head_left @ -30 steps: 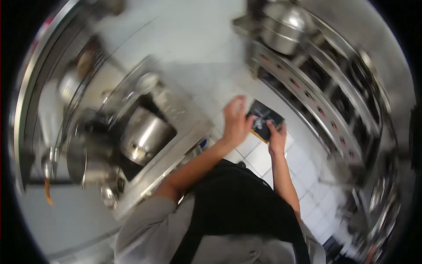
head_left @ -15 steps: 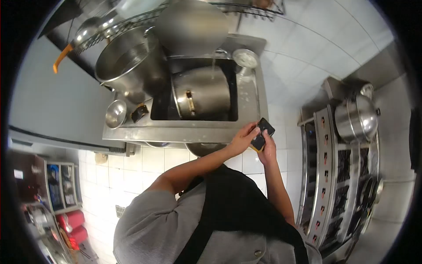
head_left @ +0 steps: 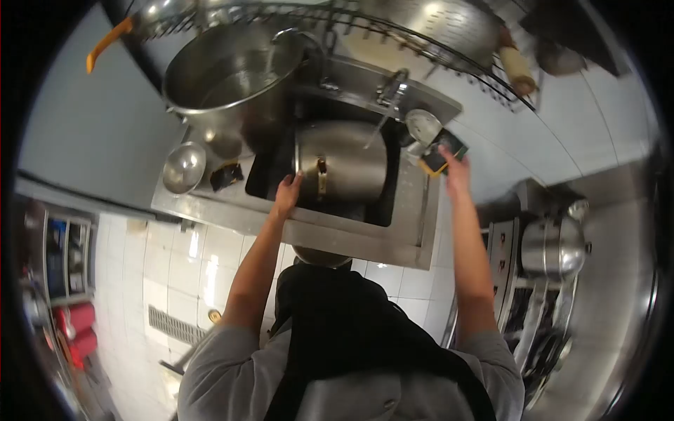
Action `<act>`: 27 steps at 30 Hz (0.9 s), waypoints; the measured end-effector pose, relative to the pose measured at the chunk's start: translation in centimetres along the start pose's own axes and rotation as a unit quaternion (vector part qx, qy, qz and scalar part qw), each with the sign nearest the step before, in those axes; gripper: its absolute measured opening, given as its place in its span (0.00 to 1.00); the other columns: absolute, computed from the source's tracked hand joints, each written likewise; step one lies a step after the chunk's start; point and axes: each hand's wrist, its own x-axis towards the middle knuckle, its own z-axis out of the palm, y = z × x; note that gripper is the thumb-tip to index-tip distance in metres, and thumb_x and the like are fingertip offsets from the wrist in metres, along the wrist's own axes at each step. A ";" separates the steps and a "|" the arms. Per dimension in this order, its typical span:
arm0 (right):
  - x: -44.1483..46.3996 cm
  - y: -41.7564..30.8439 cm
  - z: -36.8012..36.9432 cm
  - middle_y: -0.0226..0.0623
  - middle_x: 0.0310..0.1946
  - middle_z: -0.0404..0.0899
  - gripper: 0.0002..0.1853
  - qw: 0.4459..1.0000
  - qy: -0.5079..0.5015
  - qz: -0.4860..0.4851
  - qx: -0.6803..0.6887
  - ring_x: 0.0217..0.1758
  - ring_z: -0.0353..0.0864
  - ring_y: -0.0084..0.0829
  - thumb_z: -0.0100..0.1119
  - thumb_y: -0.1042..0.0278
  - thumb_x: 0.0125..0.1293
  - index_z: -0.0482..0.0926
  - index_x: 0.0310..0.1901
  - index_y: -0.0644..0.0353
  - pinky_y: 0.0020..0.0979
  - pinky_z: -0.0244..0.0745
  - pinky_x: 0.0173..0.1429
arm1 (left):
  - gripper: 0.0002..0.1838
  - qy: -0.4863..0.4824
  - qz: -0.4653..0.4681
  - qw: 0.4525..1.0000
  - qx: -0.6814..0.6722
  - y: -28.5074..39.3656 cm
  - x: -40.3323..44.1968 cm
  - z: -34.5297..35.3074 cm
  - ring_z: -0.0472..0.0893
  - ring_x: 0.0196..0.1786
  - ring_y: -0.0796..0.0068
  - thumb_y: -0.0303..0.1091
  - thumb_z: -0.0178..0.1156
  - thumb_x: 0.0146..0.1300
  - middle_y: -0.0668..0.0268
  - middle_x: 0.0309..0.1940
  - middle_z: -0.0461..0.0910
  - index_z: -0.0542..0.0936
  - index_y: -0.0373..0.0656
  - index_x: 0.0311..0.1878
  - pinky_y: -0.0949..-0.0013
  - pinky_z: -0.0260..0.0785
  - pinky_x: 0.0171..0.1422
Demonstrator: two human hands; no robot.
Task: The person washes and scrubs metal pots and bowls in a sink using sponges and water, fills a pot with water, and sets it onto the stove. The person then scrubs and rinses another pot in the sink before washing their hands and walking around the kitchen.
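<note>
A large steel pot (head_left: 351, 161) lies on its side in the sink basin (head_left: 375, 214), its handle facing me. My left hand (head_left: 286, 195) is closed at the pot's rim, on the left side of the opening. In my right hand (head_left: 456, 172) is a black and yellow scrubbing sponge (head_left: 437, 163), gripped over the sink's right edge. Right beside that sponge stands a small metal cup (head_left: 421, 125) with something pale inside. Above the lying pot, a faucet (head_left: 394, 88) runs a stream of water.
A tall stockpot (head_left: 232, 112) stands at the left under another running tap. Near it are a metal bowl (head_left: 184, 168) and a second dark sponge (head_left: 226, 175). A wire rack (head_left: 435, 42) holding a perforated metal pan hangs above. A stove (head_left: 502, 245) with a lidded pot (head_left: 551, 249) stands right.
My hands were together on the sponge at the sink's front right corner. Now they are apart: the left has gone to the pot's rim, the right has carried the sponge toward the cup.
</note>
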 end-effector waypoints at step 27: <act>6.5 6.9 15.5 0.50 0.48 0.79 0.27 0.790 -0.269 -0.273 -0.479 0.52 0.78 0.50 0.64 0.60 0.59 0.70 0.58 0.59 0.42 0.71 0.57 | 0.32 0.101 -0.007 0.994 0.045 6.8 -1.7 4.0 0.77 0.30 0.63 0.55 0.42 0.72 0.47 0.21 0.71 0.76 0.30 0.32 0.59 0.66 0.40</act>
